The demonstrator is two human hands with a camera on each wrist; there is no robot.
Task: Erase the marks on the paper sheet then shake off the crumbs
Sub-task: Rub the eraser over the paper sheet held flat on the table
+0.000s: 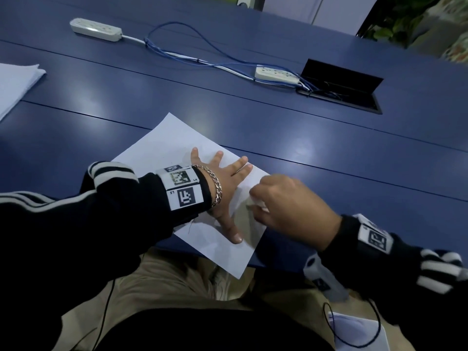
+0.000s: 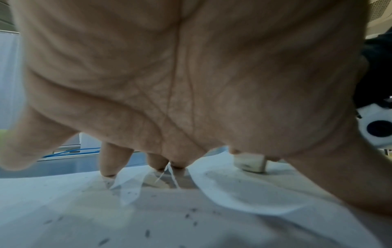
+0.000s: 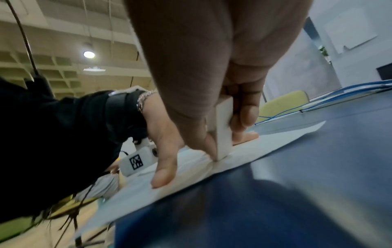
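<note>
A white paper sheet point(image 1: 174, 138) lies skewed on the blue table point(image 1: 329, 153), its near corner hanging over the front edge. My left hand point(image 1: 225, 181) lies flat on the sheet with fingers spread, pressing it down. My right hand point(image 1: 286, 198) pinches a white eraser point(image 3: 222, 127) between thumb and fingers, its lower end touching the paper near the sheet's right edge. In the left wrist view the eraser point(image 2: 250, 162) stands on the paper point(image 2: 233, 193) beyond my palm point(image 2: 169, 75), and dark crumbs point(image 2: 191, 216) are scattered over the sheet.
A stack of white paper point(image 1: 15, 82) lies at the table's left. Two white power strips point(image 1: 95, 29) point(image 1: 276, 74) with blue cables point(image 1: 190, 49) lie at the back, beside an open black cable hatch point(image 1: 342, 84). More paper point(image 1: 359, 333) rests on my lap.
</note>
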